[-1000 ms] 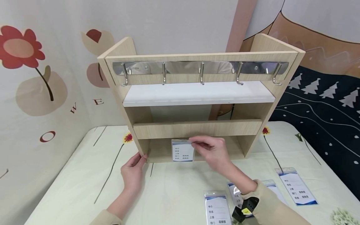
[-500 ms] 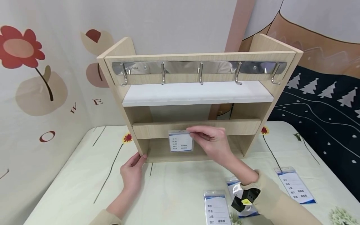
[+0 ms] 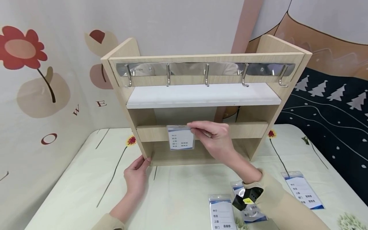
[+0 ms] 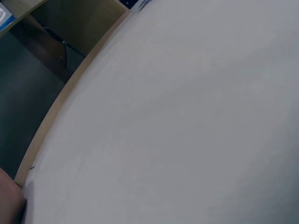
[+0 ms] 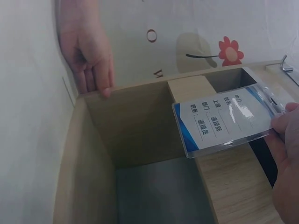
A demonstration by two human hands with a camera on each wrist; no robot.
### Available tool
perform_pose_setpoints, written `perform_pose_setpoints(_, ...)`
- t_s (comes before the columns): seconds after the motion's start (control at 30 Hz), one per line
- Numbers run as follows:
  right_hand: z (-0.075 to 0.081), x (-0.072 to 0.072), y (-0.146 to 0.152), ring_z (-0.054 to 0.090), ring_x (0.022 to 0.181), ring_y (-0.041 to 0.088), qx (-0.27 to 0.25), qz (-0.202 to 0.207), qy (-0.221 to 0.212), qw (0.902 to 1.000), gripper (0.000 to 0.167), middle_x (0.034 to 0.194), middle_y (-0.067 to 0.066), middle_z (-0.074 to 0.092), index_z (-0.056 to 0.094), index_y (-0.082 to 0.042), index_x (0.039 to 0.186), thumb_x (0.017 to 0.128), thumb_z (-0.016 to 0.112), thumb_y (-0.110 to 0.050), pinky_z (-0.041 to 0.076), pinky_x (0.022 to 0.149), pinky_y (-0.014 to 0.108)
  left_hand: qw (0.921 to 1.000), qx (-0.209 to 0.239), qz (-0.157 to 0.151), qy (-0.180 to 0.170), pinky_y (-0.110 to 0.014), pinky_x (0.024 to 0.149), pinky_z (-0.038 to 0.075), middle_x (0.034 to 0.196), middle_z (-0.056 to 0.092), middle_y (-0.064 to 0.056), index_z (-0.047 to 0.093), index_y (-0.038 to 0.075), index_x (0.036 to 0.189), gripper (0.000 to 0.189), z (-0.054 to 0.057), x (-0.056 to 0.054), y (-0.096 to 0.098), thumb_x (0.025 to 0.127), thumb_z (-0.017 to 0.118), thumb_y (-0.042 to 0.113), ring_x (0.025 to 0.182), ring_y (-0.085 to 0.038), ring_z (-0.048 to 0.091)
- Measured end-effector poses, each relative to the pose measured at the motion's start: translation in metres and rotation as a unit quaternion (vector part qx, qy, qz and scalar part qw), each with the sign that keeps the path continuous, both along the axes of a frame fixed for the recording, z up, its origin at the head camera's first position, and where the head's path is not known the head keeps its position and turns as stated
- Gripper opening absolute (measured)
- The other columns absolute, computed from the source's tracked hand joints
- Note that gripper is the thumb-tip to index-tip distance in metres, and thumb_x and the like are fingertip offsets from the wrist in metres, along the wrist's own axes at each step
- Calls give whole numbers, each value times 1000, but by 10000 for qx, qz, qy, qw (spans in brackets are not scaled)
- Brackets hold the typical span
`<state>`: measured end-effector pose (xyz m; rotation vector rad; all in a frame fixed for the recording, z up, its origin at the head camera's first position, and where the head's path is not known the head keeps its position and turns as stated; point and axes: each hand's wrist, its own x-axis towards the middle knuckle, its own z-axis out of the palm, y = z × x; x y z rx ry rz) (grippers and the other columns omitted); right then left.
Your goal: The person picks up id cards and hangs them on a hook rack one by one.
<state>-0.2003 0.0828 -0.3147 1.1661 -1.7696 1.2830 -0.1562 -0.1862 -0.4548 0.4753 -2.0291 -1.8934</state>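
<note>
My right hand [image 3: 214, 135] pinches the top right corner of a badge holder [image 3: 181, 138], a clear sleeve with a white and blue card. In the head view the badge overlaps the lower crossbar of a wooden shelf rack [image 3: 244, 130]. The right wrist view shows the badge [image 5: 224, 119] in front of that crossbar, with a slot at its top edge. At the rack's lower left corner, my left hand [image 3: 136, 175] grips the side panel between thumb and fingers. Along the rack's top runs a metal strip with several hooks [image 3: 206, 75], all bare.
On the pale flowered cloth [image 3: 178, 191] lie more badge holders: one at front centre [image 3: 221, 212], one partly under my right wrist [image 3: 250, 207], and one at the right [image 3: 304, 190]. A printed curtain [image 3: 172, 28] hangs behind the rack.
My right hand has lifted the badge holder from the rack's bottom board up to the crossbar, shifting slightly left. The left hand has stayed at the rack's corner.
</note>
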Motion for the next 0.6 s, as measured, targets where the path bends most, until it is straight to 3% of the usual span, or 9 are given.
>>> perform_pose_setpoints(0.1, 6, -2, -3, 75, 87, 24, -42, -52, 73, 10000, 28, 100, 13, 78, 77, 4, 103, 80, 76, 20, 57, 68, 18, 10000, 29, 8, 31, -15, 84, 54, 130, 64, -27, 64, -5, 134, 38, 0, 0, 0, 98, 70, 8, 100, -4, 68)
perform_pose_setpoints(0.3, 18, -5, -7, 75, 91, 21, -192, -45, 57, 9998, 26, 101, 13, 77, 77, 5, 105, 83, 75, 17, 60, 79, 25, 10000, 13, 15, 89, -15, 83, 55, 129, 64, -27, 65, -5, 133, 38, -2, 0, 1, 98, 70, 7, 95, 2, 67)
perform_pose_setpoints(0.6, 32, -6, -17, 74, 94, 21, -443, 151, 166, 9988, 24, 102, 15, 77, 75, 7, 107, 85, 73, 18, 61, 82, 30, 9999, -4, -19, 118, -14, 83, 55, 130, 65, -25, 64, -3, 135, 38, -4, -2, -1, 99, 69, 6, 91, 8, 66)
